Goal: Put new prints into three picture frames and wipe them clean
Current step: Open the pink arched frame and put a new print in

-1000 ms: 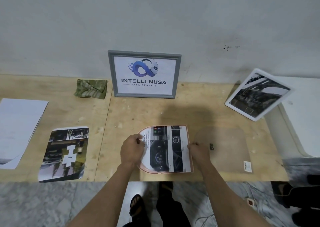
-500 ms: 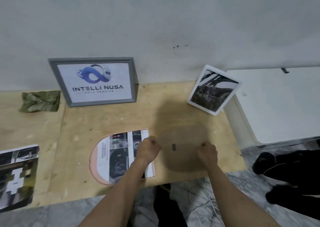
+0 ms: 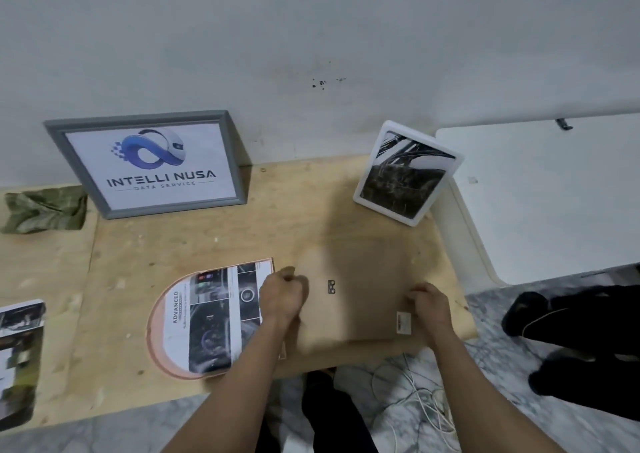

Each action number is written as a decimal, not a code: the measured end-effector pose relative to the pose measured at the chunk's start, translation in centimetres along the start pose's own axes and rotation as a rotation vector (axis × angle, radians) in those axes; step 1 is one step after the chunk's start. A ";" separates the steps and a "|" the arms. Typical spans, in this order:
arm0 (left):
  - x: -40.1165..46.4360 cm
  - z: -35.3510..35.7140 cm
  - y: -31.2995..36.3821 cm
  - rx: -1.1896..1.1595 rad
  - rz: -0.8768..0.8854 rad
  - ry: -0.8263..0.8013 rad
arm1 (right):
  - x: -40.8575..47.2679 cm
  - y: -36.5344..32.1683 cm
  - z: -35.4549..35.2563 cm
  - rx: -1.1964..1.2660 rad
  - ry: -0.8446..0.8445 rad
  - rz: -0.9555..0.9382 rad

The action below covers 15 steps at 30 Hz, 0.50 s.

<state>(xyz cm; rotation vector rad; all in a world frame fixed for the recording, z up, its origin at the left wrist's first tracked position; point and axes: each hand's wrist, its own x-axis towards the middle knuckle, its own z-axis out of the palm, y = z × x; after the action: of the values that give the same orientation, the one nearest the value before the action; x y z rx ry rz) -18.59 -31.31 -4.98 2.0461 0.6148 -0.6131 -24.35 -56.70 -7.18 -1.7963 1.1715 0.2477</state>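
On the counter [image 3: 207, 238], the backing board [image 3: 360, 300] lies at the near right with the left hand [image 3: 282, 295] on its left edge and the right hand [image 3: 431, 305] on its right edge. Just left of it the arched frame [image 3: 162, 342] lies flat with a print [image 3: 214, 317] on it. Far back, the logo frame [image 3: 152, 163] leans on the wall with the cloth [image 3: 43, 208] to its left, the tilted photo frame [image 3: 407, 172] stands far right, and a loose print [image 3: 17, 359] lies at the near left edge.

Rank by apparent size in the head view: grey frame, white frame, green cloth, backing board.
1. Grey frame and backing board: alike, unranked.
2. White frame.
3. Green cloth, partly cut off.
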 end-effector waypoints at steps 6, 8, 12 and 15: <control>0.8 -7.9 -4.8 -0.345 -0.009 -0.040 | -5.8 -2.4 4.2 0.200 -0.106 -0.134; 1.2 -11.7 -7.5 -0.365 -0.031 0.006 | -8.2 -2.9 7.3 0.190 -0.175 -0.169; 2.2 -18.3 -13.1 -0.323 -0.061 0.166 | -11.9 -2.9 13.8 0.085 -0.273 -0.241; 2.6 -20.1 -15.5 -0.267 -0.074 0.227 | -13.0 -2.6 16.6 -0.024 -0.246 -0.272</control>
<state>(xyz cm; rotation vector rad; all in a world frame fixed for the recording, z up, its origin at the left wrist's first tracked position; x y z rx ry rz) -22.59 -6.20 -6.27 1.8594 0.8603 -0.3213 -24.05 -35.43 -6.68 -1.8629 0.7460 0.3131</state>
